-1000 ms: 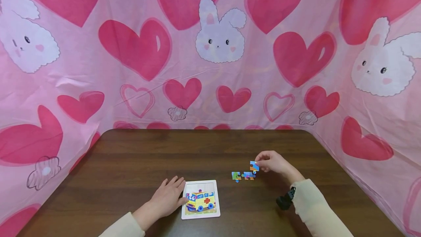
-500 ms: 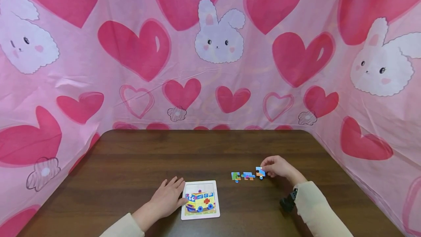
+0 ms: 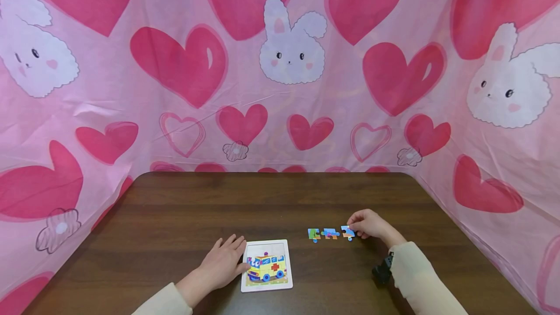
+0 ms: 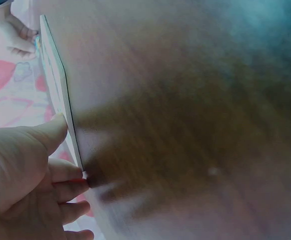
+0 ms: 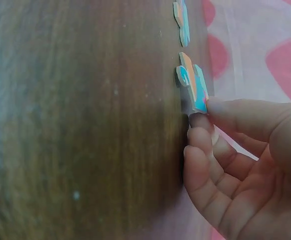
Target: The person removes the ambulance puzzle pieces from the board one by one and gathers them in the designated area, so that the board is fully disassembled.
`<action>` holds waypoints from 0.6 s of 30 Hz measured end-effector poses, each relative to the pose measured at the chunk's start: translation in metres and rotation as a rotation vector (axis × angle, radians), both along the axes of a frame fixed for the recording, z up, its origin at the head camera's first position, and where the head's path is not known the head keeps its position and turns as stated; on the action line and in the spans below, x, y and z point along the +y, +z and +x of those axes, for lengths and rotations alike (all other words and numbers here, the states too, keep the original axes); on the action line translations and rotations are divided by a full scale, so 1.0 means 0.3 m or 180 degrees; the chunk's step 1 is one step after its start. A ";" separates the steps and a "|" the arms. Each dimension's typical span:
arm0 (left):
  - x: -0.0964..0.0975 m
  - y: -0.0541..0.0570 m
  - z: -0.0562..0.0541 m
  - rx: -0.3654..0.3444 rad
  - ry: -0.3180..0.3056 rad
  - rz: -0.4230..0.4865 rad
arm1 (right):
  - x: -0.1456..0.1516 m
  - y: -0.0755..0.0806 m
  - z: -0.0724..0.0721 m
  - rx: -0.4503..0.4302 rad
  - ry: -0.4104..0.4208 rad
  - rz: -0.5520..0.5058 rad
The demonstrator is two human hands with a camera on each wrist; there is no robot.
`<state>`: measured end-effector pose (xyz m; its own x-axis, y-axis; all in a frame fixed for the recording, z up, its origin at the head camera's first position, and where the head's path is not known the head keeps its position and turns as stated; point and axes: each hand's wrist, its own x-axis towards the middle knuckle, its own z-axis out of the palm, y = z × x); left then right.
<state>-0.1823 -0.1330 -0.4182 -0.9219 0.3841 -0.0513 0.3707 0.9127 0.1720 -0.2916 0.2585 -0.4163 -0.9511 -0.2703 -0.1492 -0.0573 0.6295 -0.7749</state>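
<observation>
My right hand (image 3: 371, 223) pinches a blue and orange jigsaw piece (image 3: 347, 232) by its upper right corner, thumb against fingers. In the right wrist view the jigsaw piece (image 5: 199, 89) tilts, close over the tabletop. Left of it lie a blue and pink jigsaw piece (image 3: 330, 234) and a green and blue jigsaw piece (image 3: 313, 234), in a row. My left hand (image 3: 220, 262) lies flat with fingers spread beside a white-rimmed puzzle tray (image 3: 289, 266), its thumb over the left rim. A yellow ambulance picture fills the lower part of the tray; its top strip is bare.
All of this is on a dark brown wooden table (image 3: 210, 198). Behind and along both sides hangs a pink cloth (image 3: 245, 91) printed with hearts and rabbits. A black device (image 3: 382, 271) is strapped at the right wrist, below the cream sleeve.
My right hand has moved right and toward me, bringing its jigsaw piece from above the row down to the row's right end. The left hand and the tray stay put.
</observation>
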 end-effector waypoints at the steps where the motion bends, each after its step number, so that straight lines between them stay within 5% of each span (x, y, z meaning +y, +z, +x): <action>1: 0.000 0.001 0.000 0.0002 0.0001 0.0003 | -0.002 0.001 0.001 0.0016 0.0008 0.0022; 18: 0.002 -0.002 -0.002 0.0010 0.0017 -0.0041 | -0.008 -0.002 -0.005 0.0005 -0.0016 0.0114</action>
<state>-0.1829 -0.1323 -0.4187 -0.9241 0.3785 -0.0533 0.3663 0.9168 0.1591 -0.2930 0.2560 -0.4169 -0.9527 -0.2599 -0.1573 -0.0552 0.6571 -0.7518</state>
